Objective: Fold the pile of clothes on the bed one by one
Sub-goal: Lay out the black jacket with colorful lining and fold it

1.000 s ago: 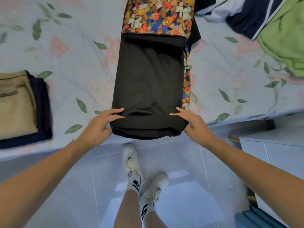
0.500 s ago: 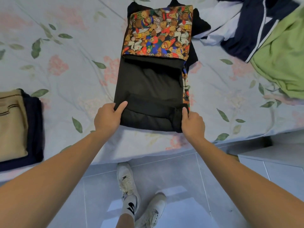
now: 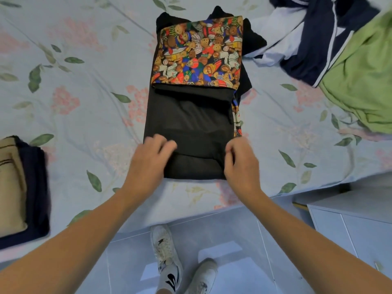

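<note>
A black garment (image 3: 191, 124) with a teddy-bear print panel lay half-folded on the bed (image 3: 84, 102), stretching away from both hands. The left hand (image 3: 148, 164) and right hand (image 3: 240, 164) gripped its near folded edge, fingers curled into the cloth. Unfolded clothes (image 3: 350, 60) lay beyond the right hand; a folded stack (image 3: 19, 187) sat outside the left.

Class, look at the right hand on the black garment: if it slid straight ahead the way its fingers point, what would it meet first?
The right hand points up the bed along the black garment. It would probably meet the edge of the bear-print panel folded over the garment's far half, though how far that edge stands up is unclear.
</note>
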Demonstrator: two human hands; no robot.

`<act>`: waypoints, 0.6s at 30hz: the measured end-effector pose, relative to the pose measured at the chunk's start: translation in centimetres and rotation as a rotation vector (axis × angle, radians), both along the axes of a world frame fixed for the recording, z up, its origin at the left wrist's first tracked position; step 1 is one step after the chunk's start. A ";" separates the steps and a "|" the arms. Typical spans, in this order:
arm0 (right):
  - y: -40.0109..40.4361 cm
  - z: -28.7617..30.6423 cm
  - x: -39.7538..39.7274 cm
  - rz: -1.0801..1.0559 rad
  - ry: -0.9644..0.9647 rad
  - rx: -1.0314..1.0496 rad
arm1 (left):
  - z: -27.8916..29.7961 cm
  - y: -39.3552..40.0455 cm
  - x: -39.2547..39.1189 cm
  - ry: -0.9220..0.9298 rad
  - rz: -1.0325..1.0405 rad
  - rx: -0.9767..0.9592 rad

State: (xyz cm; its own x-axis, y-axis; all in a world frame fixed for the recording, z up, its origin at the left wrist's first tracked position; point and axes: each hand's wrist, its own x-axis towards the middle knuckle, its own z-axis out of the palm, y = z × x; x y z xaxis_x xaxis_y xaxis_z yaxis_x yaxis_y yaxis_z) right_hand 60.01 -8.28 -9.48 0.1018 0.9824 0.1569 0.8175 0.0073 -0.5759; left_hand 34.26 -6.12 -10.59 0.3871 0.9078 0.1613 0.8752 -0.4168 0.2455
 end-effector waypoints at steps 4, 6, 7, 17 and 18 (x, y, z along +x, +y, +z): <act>-5.1 -1.6 0.6 0.526 -0.196 -0.173 | -2.0 -2.5 -1.7 0.021 -0.281 -0.225; -6.0 -3.2 1.6 0.571 -0.360 -0.227 | -2.5 -2.6 -2.7 0.064 -0.287 -0.304; -5.7 -3.6 2.0 0.559 -0.387 -0.219 | -2.9 -2.3 -2.9 0.105 -0.289 -0.307; 2.6 -0.5 4.9 0.440 -0.315 -0.352 | 0.4 3.5 -4.1 -0.045 -0.076 -0.474; 3.7 0.8 5.4 0.452 -0.234 -0.348 | 2.3 4.6 -4.5 -0.155 0.004 -0.559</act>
State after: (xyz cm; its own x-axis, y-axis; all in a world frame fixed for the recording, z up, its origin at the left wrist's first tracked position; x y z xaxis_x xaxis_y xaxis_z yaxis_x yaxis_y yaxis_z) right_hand 65.37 -4.55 -8.69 -0.3354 0.9177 -0.2130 0.8822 0.2266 -0.4128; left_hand 29.75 -1.52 -8.34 0.3937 0.8728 -0.2884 0.8128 -0.1840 0.5528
